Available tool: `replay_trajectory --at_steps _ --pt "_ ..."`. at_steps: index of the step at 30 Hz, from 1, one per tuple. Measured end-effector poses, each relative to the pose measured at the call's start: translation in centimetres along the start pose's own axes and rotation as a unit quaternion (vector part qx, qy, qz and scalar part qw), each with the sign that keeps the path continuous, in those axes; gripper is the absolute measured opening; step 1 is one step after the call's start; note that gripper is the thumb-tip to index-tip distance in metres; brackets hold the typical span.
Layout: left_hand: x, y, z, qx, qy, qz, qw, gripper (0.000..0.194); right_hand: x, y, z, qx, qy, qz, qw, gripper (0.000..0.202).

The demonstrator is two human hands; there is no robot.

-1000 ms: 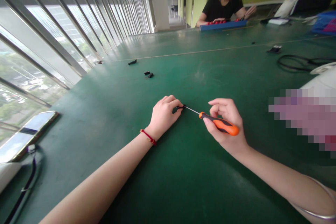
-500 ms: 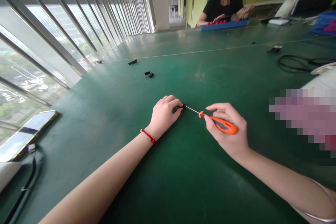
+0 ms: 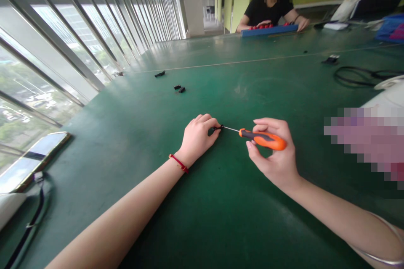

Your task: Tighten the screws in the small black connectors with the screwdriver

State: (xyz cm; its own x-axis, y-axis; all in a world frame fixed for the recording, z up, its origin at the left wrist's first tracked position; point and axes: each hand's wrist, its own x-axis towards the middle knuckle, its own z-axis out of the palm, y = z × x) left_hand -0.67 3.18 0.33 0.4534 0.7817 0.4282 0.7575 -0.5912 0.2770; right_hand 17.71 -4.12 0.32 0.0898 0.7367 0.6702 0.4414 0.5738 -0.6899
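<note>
My left hand (image 3: 199, 138) is closed in a pinch, thumb and forefinger on a small black part (image 3: 217, 127) at the table's middle. The fingers cover most of that part, so its exact kind is unclear. A screwdriver (image 3: 268, 139) with an orange and dark grey handle reaches in from the right, its thin metal shaft meeting the black part. My right hand (image 3: 279, 153) holds the handle loosely against its curled fingers. Its thumb stands a little off the handle, below it.
Small black pieces (image 3: 179, 89) and another black piece (image 3: 160, 74) lie farther back on the green table (image 3: 202, 227). A phone (image 3: 34, 157) and a black cable (image 3: 39, 201) sit at the left. Across the table a person (image 3: 268, 10) sits behind a blue tray (image 3: 269, 30).
The screwdriver handle has turned and swung slightly upward in my right hand, whose thumb has come away from it. My left hand stays put. The person's hand opposite has lowered to the tray's end.
</note>
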Motion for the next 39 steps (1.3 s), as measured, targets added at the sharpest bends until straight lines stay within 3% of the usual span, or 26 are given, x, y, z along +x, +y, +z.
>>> replay_trajectory --at_steps 6,10,14,16,23,31,39 --pt "-0.04 0.01 0.02 0.001 -0.001 -0.001 1.000 0.009 -0.11 -0.01 -0.04 -0.048 -0.057 0.029 0.997 0.011" --pt "-0.04 0.01 0.05 0.001 0.001 -0.001 1.000 0.009 -0.19 0.21 -0.07 -0.026 -0.018 0.023 0.999 0.030" --pt "0.02 0.05 0.00 -0.008 0.001 -0.010 1.000 0.009 -0.23 0.26 -0.27 -0.021 -0.073 0.043 0.996 0.010" --pt "0.07 0.03 -0.04 -0.020 0.001 -0.018 1.000 0.008 -0.24 0.24 -0.31 -0.014 -0.069 0.045 0.996 0.004" --pt "0.16 -0.22 -0.06 -0.100 0.013 -0.060 0.993 0.009 0.05 0.37 -0.07 -0.002 -0.083 0.092 0.992 0.006" --pt "0.31 -0.61 0.01 -0.140 0.008 -0.082 0.987 0.011 0.12 0.44 0.04 -0.001 -0.109 0.097 0.989 0.007" --pt "0.21 -0.55 0.08 -0.097 0.018 -0.061 0.993 0.009 0.05 0.37 -0.15 0.000 -0.086 0.074 0.994 0.006"
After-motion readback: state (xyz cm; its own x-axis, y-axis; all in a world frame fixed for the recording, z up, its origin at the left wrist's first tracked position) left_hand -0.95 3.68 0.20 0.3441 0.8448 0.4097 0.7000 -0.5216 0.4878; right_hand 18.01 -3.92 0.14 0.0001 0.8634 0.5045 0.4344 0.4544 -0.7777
